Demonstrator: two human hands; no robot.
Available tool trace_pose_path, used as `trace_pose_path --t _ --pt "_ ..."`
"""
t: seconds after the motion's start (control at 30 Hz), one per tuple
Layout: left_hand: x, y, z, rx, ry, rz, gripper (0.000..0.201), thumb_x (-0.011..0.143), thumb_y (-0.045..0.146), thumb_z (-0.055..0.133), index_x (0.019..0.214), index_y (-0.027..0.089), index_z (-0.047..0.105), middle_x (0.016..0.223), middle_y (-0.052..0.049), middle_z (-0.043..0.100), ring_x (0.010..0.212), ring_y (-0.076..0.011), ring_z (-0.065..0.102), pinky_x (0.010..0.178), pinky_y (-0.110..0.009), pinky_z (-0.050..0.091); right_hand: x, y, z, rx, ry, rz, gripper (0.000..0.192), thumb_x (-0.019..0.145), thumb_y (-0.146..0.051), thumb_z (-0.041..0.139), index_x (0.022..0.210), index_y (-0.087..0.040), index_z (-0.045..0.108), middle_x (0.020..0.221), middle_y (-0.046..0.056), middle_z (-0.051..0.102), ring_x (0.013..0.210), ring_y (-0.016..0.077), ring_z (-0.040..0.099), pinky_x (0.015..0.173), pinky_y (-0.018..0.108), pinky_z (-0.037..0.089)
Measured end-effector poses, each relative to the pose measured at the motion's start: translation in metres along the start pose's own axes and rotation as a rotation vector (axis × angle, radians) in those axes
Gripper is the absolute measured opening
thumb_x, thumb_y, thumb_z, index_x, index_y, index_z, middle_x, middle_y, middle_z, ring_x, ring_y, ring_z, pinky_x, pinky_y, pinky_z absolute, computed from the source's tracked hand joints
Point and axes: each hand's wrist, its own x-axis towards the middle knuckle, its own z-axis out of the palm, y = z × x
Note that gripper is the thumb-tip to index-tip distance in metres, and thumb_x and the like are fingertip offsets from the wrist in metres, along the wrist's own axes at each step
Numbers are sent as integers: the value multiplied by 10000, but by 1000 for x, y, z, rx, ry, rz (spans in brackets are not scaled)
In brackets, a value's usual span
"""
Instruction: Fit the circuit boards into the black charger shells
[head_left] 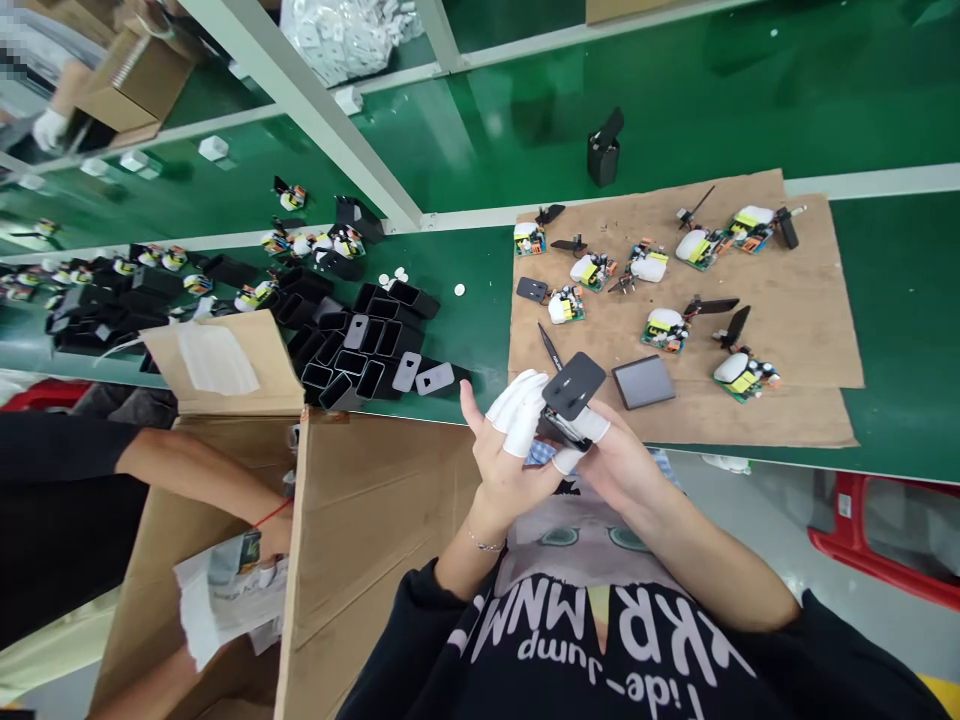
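Both hands meet in front of my chest, near the bench's front edge. White finger cots cover the fingertips. My left hand (510, 445) and my right hand (611, 460) together hold a small black plastic cover piece (572, 385) with a flat plate on top. Just beyond it on a brown cardboard sheet (817, 290) lie a grey flat rectangular part (643, 381) and a thin black tool (550, 347). Several small green circuit boards with white and yellow components (666, 330) and loose black plug parts (710, 306) are scattered over the cardboard.
A heap of black rectangular housings (360, 345) lies on the green bench (900, 300) to the left. An open cardboard box (360, 520) stands at my left; another person's arm (195, 475) reaches into it. A white frame post (330, 120) crosses the bench. A red crate (885, 540) sits lower right.
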Motion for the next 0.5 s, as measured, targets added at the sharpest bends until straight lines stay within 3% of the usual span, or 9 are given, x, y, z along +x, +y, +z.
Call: trace_pose_path --t 0.13,0.3,0.4,0.5 --pt "-8 -4 3 9 -31 -127 715 802 413 712 1433 277 405 1246 -89 688 1199 -298 644 1226 -621 206 10 -1 -6 -99 -84 -5 529 645 -594 805 1020 -228 732 1099 66 751 1092 311 673 958 444 560" --pt "-13 -3 7 -68 -31 -324 765 800 477 722 1454 258 392 1253 -93 675 1236 -297 617 1202 -583 298 7 -5 -28 -157 -266 -44 745 725 -756 672 1281 -262 631 1317 83 656 1189 308 630 956 456 557" --pt "-13 -1 9 -81 -25 -341 795 797 441 741 1474 263 365 1274 -91 664 1239 -293 615 1220 -580 256 3 -7 -30 -228 -202 -75 625 785 -655 696 1288 -290 632 1398 52 602 1297 300 553 1072 474 471" --pt "-12 -1 10 -61 -27 -258 782 781 431 756 1455 266 394 1316 -96 644 1218 -297 629 1235 -593 197 4 -6 -24 -239 -113 -99 522 753 -603 750 1162 -280 713 1312 31 666 1311 298 538 1158 482 370"
